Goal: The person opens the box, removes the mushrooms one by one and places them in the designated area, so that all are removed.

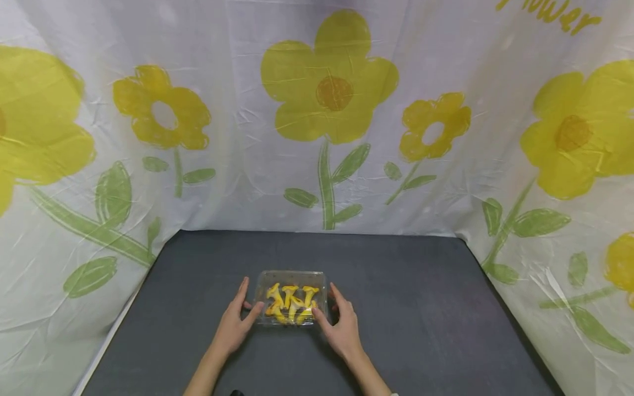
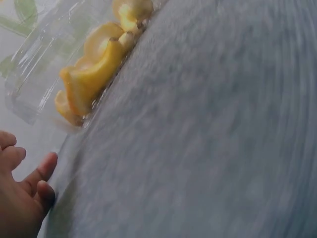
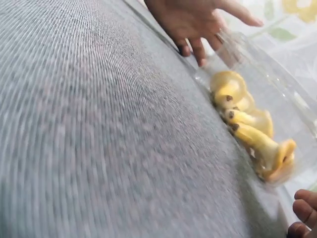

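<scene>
Clear plastic catches the light as a box (image 1: pixel 289 278) of yellow mushrooms (image 1: pixel 309 294) sits on the dark grey table (image 1: pixel 421 302), a little toward nine o'clock of its midline. From my remote seat I see neither hand grasping: the left hand (image 1: pixel 236 320), at eight o'clock of the box, and the right hand (image 1: pixel 342 325), at four, have their fingers spread. Whether a thumb brushes the plastic, I cannot tell.

Uneven pressure from the two sides could, I judge, skew the light box or send it sliding. Too hard a squeeze might buckle thin walls and jumble the mushrooms; a hold on the upper part alone could pull a lid loose, though I cannot make out whether one is fastened.

The wrist views show me a ribbed weave on the table's surface. A white curtain (image 1: pixel 238 110) printed with yellow flowers rises at ten, twelve and two o'clock, its lettering (image 1: pixel 550 14) cut off at one. A small dark object (image 1: pixel 236 392) peeks in near seven.
</scene>
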Demonstrator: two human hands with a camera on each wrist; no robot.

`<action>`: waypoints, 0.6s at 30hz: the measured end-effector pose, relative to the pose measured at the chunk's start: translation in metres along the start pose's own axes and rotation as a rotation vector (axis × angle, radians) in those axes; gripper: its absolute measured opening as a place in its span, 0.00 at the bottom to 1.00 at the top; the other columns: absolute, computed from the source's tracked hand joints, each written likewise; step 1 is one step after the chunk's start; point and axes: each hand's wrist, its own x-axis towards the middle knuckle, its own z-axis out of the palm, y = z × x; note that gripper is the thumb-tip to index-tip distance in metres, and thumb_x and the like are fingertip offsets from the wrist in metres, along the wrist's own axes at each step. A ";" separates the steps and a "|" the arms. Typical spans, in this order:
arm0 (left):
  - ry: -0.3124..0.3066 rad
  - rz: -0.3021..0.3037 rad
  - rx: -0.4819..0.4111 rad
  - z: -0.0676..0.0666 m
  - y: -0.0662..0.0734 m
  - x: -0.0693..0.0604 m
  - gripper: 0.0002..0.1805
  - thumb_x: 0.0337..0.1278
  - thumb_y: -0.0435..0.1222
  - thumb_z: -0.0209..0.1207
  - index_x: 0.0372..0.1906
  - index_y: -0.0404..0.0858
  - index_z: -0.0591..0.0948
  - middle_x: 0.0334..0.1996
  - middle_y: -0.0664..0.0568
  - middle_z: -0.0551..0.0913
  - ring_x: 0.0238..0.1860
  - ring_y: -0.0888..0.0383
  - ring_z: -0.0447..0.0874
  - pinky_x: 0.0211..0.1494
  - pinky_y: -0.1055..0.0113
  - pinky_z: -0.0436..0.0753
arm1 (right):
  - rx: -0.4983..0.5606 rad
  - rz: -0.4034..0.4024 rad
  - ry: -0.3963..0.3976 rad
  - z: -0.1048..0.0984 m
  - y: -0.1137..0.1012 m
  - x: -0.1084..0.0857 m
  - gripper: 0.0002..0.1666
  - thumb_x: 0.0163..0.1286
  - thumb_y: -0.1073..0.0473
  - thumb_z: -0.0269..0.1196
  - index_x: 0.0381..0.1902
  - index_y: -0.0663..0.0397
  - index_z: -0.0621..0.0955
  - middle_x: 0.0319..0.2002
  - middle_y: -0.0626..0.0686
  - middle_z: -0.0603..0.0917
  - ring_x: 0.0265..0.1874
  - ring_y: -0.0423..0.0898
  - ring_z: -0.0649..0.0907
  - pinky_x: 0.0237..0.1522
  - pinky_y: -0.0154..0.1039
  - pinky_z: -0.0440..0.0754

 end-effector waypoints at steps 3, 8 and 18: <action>-0.007 0.018 -0.031 0.004 -0.003 0.001 0.46 0.76 0.48 0.61 0.86 0.34 0.53 0.84 0.37 0.55 0.46 0.55 0.75 0.50 0.55 0.75 | 0.011 -0.015 0.006 0.004 0.000 0.000 0.45 0.70 0.43 0.72 0.78 0.57 0.73 0.64 0.55 0.84 0.44 0.43 0.76 0.44 0.43 0.76; -0.044 0.034 -0.058 0.010 -0.003 0.003 0.48 0.73 0.48 0.63 0.87 0.38 0.53 0.85 0.41 0.53 0.40 0.59 0.71 0.33 0.67 0.67 | 0.030 -0.024 0.025 0.008 -0.002 0.000 0.47 0.67 0.43 0.73 0.78 0.56 0.73 0.65 0.55 0.83 0.47 0.45 0.77 0.47 0.45 0.78; -0.097 0.071 -0.078 0.016 -0.005 0.006 0.57 0.65 0.49 0.70 0.88 0.42 0.49 0.86 0.39 0.47 0.64 0.36 0.78 0.57 0.46 0.82 | 0.027 -0.089 0.081 0.014 -0.004 -0.002 0.48 0.65 0.43 0.75 0.77 0.58 0.74 0.66 0.57 0.83 0.54 0.50 0.80 0.53 0.54 0.81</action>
